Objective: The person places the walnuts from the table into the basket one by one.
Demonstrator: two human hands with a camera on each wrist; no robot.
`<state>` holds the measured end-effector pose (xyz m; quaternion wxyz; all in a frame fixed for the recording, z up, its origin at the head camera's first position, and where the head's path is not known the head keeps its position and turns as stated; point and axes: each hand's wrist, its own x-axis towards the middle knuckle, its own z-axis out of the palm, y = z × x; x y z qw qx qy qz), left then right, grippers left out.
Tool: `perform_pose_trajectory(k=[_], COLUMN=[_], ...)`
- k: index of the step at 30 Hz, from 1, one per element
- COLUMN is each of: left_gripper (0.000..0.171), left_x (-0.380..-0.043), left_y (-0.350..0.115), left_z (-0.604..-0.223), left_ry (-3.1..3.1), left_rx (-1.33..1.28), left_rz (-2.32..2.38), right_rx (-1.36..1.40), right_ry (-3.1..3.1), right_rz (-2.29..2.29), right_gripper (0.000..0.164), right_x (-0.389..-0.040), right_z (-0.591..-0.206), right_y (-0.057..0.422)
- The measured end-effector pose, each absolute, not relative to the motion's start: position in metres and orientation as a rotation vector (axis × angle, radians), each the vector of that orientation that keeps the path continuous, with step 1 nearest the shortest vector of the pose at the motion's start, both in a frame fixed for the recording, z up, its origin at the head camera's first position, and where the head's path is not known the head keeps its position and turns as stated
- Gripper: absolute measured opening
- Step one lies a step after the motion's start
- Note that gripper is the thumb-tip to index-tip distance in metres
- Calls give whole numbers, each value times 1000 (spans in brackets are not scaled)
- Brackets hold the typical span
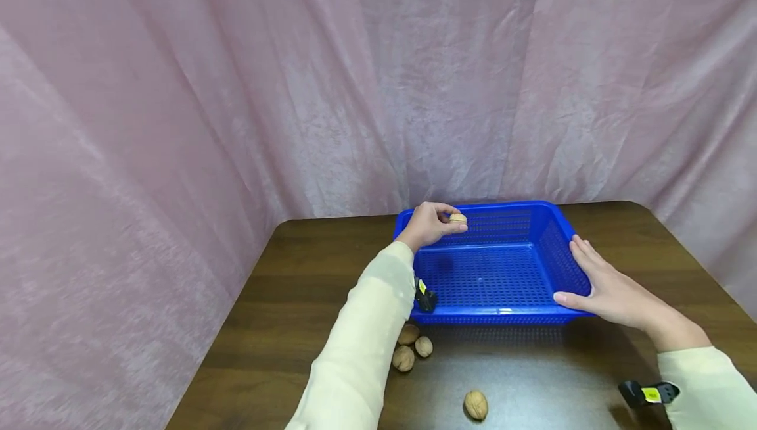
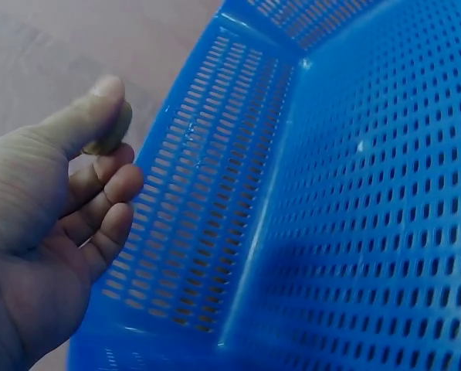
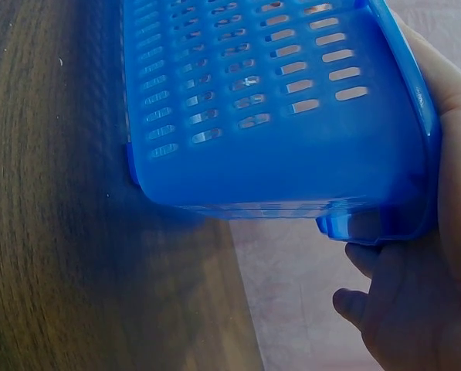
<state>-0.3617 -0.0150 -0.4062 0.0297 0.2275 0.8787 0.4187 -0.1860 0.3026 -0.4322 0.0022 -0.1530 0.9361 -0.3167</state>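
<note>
Hands (image 1: 430,225) (image 1: 615,290), pinched round walnut (image 1: 458,218), slotted plastic basket (image 1: 497,311)

Right hand (image 3: 435,282) at the blue basket (image 3: 292,166)

We see the hand touching the basket's rim at a corner. We notice slots in the wall. At left we find the wooden table (image 3: 52,201); below, pale cloth (image 3: 292,286).

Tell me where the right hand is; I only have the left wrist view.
Observer: In the head view, the right hand rests against the right end of the blue basket.
Operator: Count the walnuts on the table.
Observer: Four walnuts show on the table.
Operator: Say whether any sits by itself.
Observer: Yes, one walnut lies apart from the other three, nearer the head camera.
</note>
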Motion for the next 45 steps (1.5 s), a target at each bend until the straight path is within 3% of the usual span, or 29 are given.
perform_pose_trajectory(k=[11,45], left_gripper=[37,28], left_x=[-366,-367], left_y=[-27,-28], left_z=[-432,-434], left_ry=[2700,2821], left_rx=[586,730], left_rz=[1175,576], right_rx=[-500,-503], right_ry=[2924,2938], right_rz=[-1011,-967], right_gripper=[107,105], right_x=[-182,-183], right_z=[-434,-428], right_y=[298,297])
